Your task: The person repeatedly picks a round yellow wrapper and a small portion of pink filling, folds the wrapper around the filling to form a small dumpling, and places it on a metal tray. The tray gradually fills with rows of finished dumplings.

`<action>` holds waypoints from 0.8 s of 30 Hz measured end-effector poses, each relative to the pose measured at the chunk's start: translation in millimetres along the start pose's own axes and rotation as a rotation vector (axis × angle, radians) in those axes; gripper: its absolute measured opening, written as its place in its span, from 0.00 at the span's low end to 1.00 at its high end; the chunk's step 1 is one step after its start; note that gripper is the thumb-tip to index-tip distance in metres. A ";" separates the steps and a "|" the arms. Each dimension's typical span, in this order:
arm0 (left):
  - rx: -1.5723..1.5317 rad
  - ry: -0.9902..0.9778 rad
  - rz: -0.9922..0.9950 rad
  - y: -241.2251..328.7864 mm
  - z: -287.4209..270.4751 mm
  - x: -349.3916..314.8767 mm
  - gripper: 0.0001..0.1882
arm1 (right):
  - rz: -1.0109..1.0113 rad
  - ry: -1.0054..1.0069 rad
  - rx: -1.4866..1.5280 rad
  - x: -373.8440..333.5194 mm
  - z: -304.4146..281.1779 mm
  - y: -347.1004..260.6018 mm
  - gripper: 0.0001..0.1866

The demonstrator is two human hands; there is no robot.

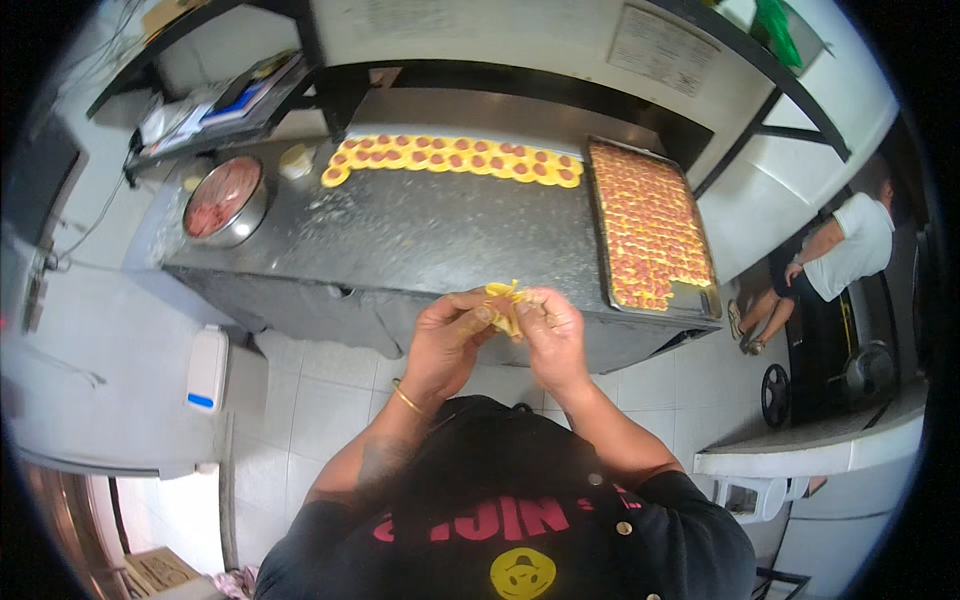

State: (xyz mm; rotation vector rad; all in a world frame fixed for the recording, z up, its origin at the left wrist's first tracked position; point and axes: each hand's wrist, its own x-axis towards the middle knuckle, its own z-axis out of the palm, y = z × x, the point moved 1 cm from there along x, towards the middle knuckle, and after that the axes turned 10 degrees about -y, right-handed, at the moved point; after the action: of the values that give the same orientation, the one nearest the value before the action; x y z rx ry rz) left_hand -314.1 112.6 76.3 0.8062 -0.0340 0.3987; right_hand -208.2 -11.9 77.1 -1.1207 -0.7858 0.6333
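Above the near edge of the dark worktop (430,230), my left hand (445,345) and my right hand (555,340) meet with bent fingers. Both pinch one yellow dough wrapper (503,300), its edge ruffled and folded; my fingers hide part of it. Two rows of flat yellow wrappers (440,158), each with a dab of pink meat, lie along the back of the worktop. To the right, a metal tray (690,297) holds closely packed filled dumplings (645,220), with bare metal showing at its near right corner.
A steel bowl (243,232) of pink minced meat (222,195) stands at the left, beside a small pale cup (296,162). Papers (240,100) fill a shelf above. A white bin (208,365) is on the floor at left. Another person (845,245) stands at far right.
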 end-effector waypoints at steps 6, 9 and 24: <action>0.000 0.007 0.210 17.0 -18.9 -30.6 0.05 | 0.002 0.072 0.156 -8.2 57.6 -15.6 0.05; 0.007 0.027 0.175 23.9 -15.6 -42.6 0.05 | 0.002 -0.002 -0.255 -30.5 57.7 -17.6 0.08; -0.036 -0.157 -0.044 -20.9 10.0 -18.2 0.14 | -0.030 0.104 -0.307 -10.4 47.6 -32.7 0.36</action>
State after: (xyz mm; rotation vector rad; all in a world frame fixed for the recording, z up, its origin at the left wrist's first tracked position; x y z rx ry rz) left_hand -322.2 86.4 65.4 0.7998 -0.1691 0.2915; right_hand -251.1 -4.8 116.5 -1.4069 -0.8268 0.4336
